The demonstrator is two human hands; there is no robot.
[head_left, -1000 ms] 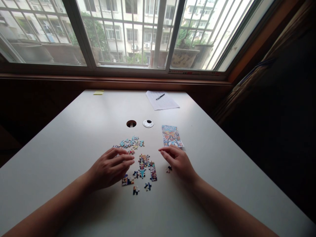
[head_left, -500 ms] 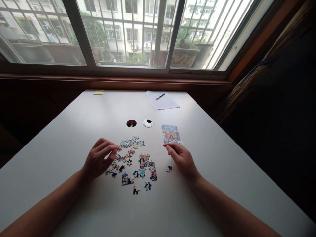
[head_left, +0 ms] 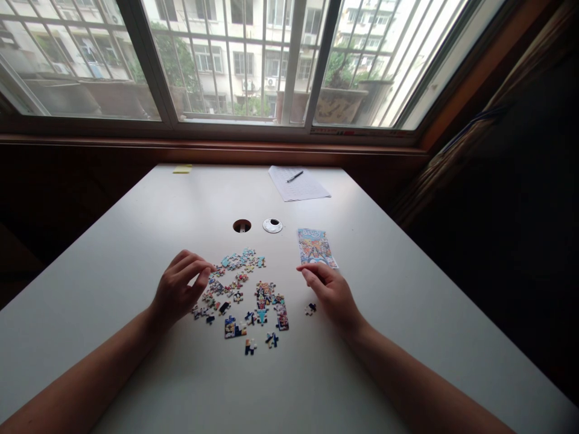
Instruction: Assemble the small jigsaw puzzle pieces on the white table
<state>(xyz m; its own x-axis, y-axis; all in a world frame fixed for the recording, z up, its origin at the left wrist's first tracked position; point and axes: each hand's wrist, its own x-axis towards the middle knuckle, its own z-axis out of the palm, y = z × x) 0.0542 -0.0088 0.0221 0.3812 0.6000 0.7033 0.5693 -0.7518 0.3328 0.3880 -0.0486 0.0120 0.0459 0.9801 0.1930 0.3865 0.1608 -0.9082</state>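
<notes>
My left hand (head_left: pixel 181 283) hovers at the left side of a loose pile of jigsaw pieces (head_left: pixel 237 261). Its thumb is apart from the bent fingers, and nothing shows between them. My right hand (head_left: pixel 332 292) has thumb and fingertips drawn together just below a colourful picture card (head_left: pixel 316 246); whatever they may hold is hidden. One loose puzzle piece (head_left: pixel 310 309) lies left of the right wrist. Between the hands are a joined section (head_left: pixel 261 298), a joined strip (head_left: pixel 282 316) and a smaller joined corner (head_left: pixel 231 327). Two loose pieces (head_left: pixel 272 340) lie nearest me.
The white table (head_left: pixel 294 386) has a round cable hole (head_left: pixel 242 226) with its metal cover (head_left: pixel 272 225) beside it. Farther back lie paper sheets (head_left: pixel 301 188) with a pen (head_left: pixel 295 176) on top, and yellow sticky notes (head_left: pixel 183 169). A barred window stands behind.
My left fingers have drawn back slightly to the left, and the gap between thumb and index finger has widened. My right hand has barely moved. The puzzle pieces look unchanged.
</notes>
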